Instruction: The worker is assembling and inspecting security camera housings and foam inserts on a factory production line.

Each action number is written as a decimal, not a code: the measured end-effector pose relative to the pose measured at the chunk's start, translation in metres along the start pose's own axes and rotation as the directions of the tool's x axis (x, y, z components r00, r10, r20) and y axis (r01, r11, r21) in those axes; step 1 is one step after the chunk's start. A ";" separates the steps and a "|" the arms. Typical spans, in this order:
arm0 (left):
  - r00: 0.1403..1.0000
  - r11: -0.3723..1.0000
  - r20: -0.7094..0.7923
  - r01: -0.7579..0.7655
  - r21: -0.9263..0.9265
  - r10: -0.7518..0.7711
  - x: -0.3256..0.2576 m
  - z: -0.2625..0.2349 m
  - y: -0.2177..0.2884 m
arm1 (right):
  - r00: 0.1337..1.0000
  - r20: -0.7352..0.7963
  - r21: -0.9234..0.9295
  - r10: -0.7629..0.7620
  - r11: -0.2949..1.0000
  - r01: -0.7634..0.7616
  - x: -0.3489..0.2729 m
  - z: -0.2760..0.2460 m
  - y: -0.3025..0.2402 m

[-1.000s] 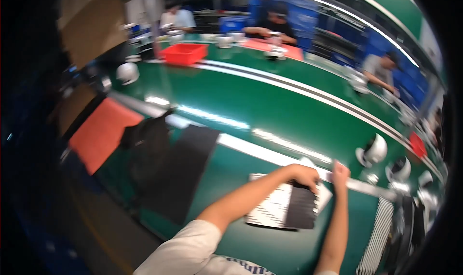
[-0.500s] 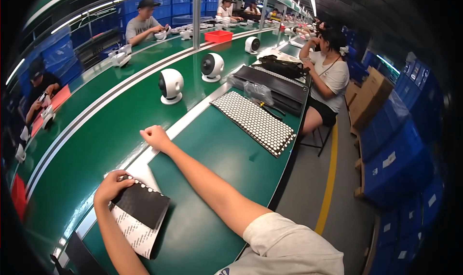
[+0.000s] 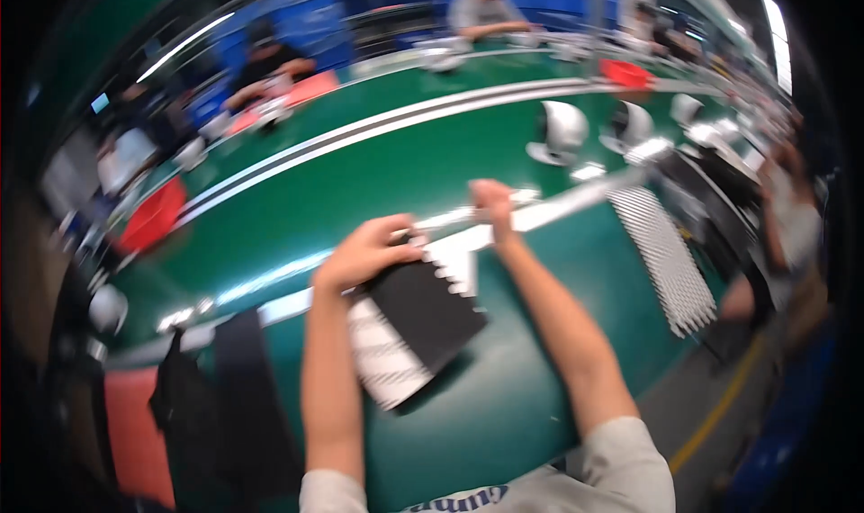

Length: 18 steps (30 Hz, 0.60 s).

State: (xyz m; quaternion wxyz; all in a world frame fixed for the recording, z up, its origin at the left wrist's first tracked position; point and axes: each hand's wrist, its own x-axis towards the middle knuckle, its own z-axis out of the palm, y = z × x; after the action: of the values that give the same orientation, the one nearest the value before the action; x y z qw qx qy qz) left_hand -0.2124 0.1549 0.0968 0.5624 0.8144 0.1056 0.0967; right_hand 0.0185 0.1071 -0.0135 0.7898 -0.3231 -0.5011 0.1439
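My left hand [image 3: 364,254] pinches the upper edge of a black sheet [image 3: 430,310] edged with a row of white round pads. The sheet is folded over, and its white printed backing [image 3: 387,360] shows beneath, tilted above the green bench [image 3: 504,387]. A piece of white paper [image 3: 463,259] lies behind the sheet's padded edge. To the right, near the bench's far metal edge, my right hand [image 3: 491,202] is closed with its fingers curled. Motion blurs it, and whatever it may hold is hidden.
A white-dotted sheet [image 3: 661,256] lies at the bench's right. Beyond, white rounded devices [image 3: 564,133] stand on the green line [image 3: 405,175], with red trays [image 3: 627,75] farther back. Dark strips [image 3: 252,396] and a salmon piece [image 3: 137,432] are at left. Several people work across the line.
The view has swung left, so the bench and devices appear farther right; dark strips at left now show more fully. My left hand still holds the black sheet, and my right hand remains closed.
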 end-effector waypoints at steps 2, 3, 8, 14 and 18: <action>0.996 0.997 -0.053 -0.071 0.001 0.071 -0.007 -0.004 0.000 | 0.980 0.064 -0.002 0.188 0.982 -0.188 0.005 0.024 -0.022; 0.996 0.992 -0.064 -0.065 -0.107 0.059 -0.008 -0.005 -0.002 | 0.951 0.144 0.110 0.273 0.951 -0.289 0.003 0.032 -0.025; 0.971 0.978 -0.198 -0.161 -0.133 0.133 -0.030 -0.026 -0.020 | 0.538 0.663 0.159 0.521 0.604 -0.781 -0.021 0.064 -0.050; 0.694 0.930 -0.708 -0.334 -0.157 0.130 -0.057 -0.041 -0.002 | 0.444 0.780 0.283 0.440 0.385 -0.879 -0.046 0.095 -0.077; 0.637 0.958 -0.761 -0.275 -0.075 0.123 -0.068 -0.028 0.031 | 0.546 0.633 0.145 0.549 0.608 -0.781 -0.040 0.104 -0.099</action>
State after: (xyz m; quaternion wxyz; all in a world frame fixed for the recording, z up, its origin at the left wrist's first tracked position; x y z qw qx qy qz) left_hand -0.2831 0.1508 0.1329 0.5271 0.6528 0.2275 0.4943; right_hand -0.1012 0.0495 0.0536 0.5486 -0.2653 -0.4884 0.6246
